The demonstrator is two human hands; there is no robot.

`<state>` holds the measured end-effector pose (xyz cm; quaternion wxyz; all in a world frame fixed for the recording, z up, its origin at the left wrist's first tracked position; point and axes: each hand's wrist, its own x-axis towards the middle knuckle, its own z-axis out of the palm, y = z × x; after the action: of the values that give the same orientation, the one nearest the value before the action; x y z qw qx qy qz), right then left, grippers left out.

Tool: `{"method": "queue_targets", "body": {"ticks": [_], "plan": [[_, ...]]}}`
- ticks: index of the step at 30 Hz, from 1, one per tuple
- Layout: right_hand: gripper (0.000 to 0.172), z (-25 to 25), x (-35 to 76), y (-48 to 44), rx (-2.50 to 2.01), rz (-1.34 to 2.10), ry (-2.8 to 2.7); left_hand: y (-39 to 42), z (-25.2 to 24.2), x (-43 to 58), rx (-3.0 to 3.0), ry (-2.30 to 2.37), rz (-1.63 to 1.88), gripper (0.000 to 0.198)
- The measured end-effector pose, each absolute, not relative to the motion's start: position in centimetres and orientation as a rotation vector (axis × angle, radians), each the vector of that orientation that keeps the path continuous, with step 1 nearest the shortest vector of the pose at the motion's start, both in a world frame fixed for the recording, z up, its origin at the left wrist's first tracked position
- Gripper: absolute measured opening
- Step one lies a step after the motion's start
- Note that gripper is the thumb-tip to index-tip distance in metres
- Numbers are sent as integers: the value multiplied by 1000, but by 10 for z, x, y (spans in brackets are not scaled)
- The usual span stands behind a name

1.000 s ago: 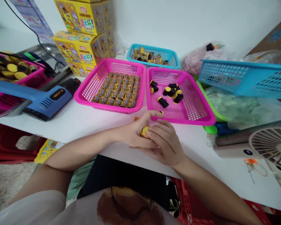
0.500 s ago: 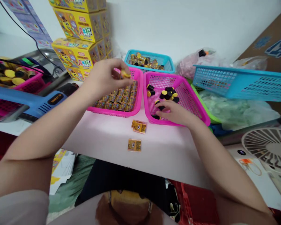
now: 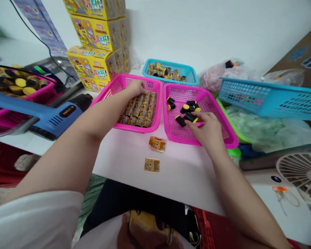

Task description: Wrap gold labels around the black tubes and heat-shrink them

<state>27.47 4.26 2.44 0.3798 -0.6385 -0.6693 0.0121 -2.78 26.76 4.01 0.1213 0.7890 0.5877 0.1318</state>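
The left hand (image 3: 136, 88) reaches into a pink basket (image 3: 159, 103), at the far end of neat rows of small gold tubes (image 3: 137, 112). Its fingers curl down, so you cannot tell if it is gripping a tube. The right hand (image 3: 206, 126) is half open over a second pink basket (image 3: 197, 90), with its fingers (image 3: 197, 119) right by some black tubes with yellow caps (image 3: 180, 120). Small gold papers (image 3: 157, 144) lie on the white tabletop (image 3: 181, 183) just below the baskets. A blue basket (image 3: 155, 62) of more tubes sits behind them.
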Motion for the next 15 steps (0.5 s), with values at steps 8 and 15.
{"method": "queue_targets", "body": {"ticks": [8,15], "plan": [[37,20,271,41,-1494,10,-1716,213,82,-26,2584,1700,479,55],[38,16,266,35,-1319,-243,-1695,-34,19,-20,3291,805,361,49]]}}
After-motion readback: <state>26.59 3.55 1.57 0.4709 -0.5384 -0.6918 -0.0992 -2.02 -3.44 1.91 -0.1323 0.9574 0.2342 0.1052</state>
